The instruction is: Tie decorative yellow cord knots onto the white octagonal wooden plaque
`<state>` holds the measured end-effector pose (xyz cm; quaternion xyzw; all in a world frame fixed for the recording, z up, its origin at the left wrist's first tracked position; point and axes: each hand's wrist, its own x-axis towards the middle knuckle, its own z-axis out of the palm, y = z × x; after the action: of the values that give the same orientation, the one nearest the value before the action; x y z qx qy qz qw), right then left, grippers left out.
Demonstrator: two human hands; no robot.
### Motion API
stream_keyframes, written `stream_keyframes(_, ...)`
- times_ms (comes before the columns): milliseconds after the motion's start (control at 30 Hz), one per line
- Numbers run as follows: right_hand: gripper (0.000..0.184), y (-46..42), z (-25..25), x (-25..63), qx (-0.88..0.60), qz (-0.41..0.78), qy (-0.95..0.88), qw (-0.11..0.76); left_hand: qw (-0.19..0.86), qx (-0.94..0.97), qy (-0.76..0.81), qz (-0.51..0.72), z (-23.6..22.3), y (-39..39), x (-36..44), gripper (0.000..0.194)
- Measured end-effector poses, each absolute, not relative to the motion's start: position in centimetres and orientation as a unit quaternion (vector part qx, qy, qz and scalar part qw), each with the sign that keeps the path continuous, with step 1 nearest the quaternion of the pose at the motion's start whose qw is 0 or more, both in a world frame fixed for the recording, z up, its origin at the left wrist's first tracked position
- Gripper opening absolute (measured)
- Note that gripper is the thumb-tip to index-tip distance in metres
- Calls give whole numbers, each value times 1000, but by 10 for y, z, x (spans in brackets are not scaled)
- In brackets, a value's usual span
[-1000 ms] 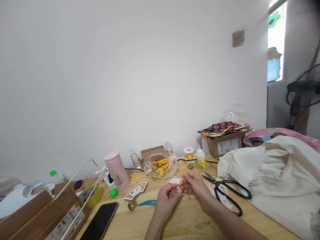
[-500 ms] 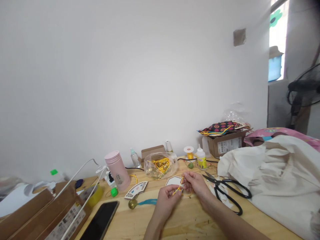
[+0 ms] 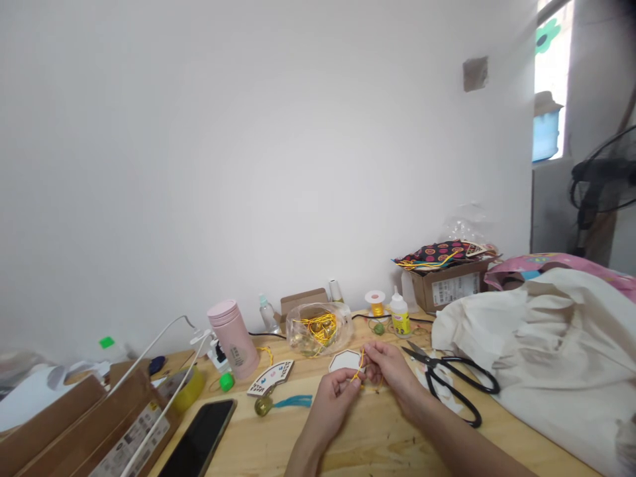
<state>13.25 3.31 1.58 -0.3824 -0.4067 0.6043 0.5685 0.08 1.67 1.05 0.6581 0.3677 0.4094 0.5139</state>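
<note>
My left hand (image 3: 338,395) pinches a yellow cord (image 3: 362,363) between thumb and fingers, low over the wooden table. Close beside it, my right hand (image 3: 390,366) grips the same cord a little higher up, the fingertips of both hands almost touching. Just behind the hands lies a white hexagonal piece with a dark edge (image 3: 344,360). To the left are a fan-shaped decorated piece (image 3: 271,378), a brass-coloured bell (image 3: 263,405) and a blue tassel (image 3: 294,401). Black-handled scissors (image 3: 442,371) lie partly open right of my right hand. My fingers hide part of the cord.
A clear bag of yellow cords (image 3: 320,329), a cord spool (image 3: 376,305) and a glue bottle (image 3: 399,316) stand at the back. A pink tumbler (image 3: 233,339), phone (image 3: 199,438) and cardboard boxes (image 3: 94,424) are leftward. Pale cloth (image 3: 551,358) covers the right side.
Both hands stay almost in place on the yellow cord. The cord end by my left fingertips shows less, and the fingers have shifted slightly.
</note>
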Motion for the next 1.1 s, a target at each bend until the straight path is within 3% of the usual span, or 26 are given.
stream_keyframes(233, 26, 31, 18, 134, -391, 598, -415, 563, 519, 647, 361, 425, 13, 16, 4, 36)
stream_keyframes(567, 24, 32, 17, 134, -396, 597, -402, 571, 512, 657, 395, 388, 9, 18, 0, 34)
stream_keyframes(1100, 25, 31, 18, 133, -402, 591, -411, 566, 448, 611, 477, 445, -1, 28, -3, 25)
